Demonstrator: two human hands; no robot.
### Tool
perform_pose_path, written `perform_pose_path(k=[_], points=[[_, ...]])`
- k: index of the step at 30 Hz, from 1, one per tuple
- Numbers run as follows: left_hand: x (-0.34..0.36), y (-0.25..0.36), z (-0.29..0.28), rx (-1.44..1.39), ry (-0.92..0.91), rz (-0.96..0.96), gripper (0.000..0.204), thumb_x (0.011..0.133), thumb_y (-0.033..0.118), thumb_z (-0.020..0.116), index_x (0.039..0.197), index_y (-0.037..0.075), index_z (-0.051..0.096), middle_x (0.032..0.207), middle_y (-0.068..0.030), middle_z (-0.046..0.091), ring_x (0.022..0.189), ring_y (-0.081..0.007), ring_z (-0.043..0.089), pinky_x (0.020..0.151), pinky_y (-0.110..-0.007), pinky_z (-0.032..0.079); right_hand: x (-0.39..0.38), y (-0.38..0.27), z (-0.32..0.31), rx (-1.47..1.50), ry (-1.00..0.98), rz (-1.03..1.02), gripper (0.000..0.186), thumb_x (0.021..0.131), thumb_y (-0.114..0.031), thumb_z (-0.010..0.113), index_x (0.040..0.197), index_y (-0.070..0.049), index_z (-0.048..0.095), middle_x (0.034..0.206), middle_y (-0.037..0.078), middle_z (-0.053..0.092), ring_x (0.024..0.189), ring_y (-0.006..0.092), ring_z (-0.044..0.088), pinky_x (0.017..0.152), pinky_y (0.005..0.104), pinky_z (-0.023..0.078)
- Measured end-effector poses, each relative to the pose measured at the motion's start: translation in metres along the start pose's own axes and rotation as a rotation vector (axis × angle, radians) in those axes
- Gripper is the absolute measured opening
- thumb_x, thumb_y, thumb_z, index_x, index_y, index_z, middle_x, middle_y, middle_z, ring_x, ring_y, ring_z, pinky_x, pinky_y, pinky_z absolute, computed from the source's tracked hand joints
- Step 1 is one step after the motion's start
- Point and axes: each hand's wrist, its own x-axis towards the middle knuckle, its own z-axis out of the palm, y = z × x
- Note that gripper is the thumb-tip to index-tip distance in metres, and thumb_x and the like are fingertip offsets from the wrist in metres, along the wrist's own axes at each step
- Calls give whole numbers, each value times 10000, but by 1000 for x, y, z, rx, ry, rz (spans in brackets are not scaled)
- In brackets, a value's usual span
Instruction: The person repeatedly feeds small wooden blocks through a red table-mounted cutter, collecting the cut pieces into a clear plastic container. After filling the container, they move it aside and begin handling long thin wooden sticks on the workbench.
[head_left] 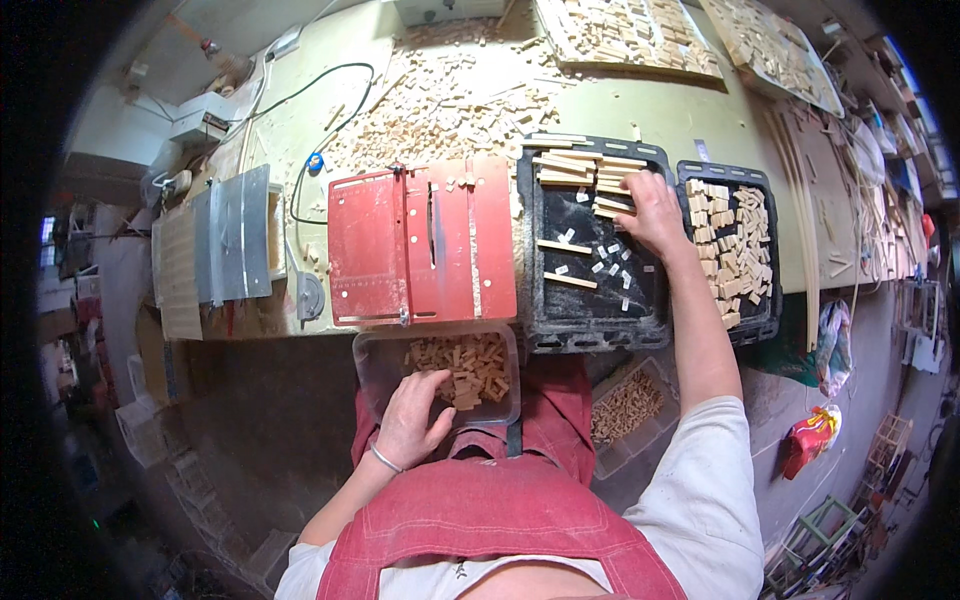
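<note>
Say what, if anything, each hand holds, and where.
Right hand: fingertips at the right ends of wooden strips; whether gripped can't be told. Left hand: nothing visibly held, at the clear bin.

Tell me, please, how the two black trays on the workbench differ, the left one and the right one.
The left black tray looks larger than the right black tray. The left one holds long wood strips and small white pieces; the right one holds short wood blocks. Much of the left tray's floor shows bare; the right tray's is mostly covered. Both hold pale wood.
</note>
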Motion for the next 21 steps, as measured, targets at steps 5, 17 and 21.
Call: perform_pose_path(k=[5,17,21], points=[[0,0,0,-5,-11,-20,595,865,122,778,1400,-5,549,1266,-228,633,1165,-417,609,1021,-483,511,2,3,0,83,69,-23,310,795,-205,858,1046,-100,709,1073,74,614,1132,302,601,1003,434,479],[3,0,2,16,-19,-11,562,860,116,780,1366,-1,566,1233,-222,637,1133,-411,615,1000,-475,517,3,17,22,131,162,17,79,864,-153,791,899,-98,746,1011,76,644,1077,302,624,966,443,507],[2,0,3,16,-26,-29,557,857,116,783,1358,1,568,1234,-220,638,1136,-409,617,996,-473,520,1,11,15,169,157,-36,84,859,-147,795,897,-91,744,1012,80,648,1071,306,629,968,441,510]])
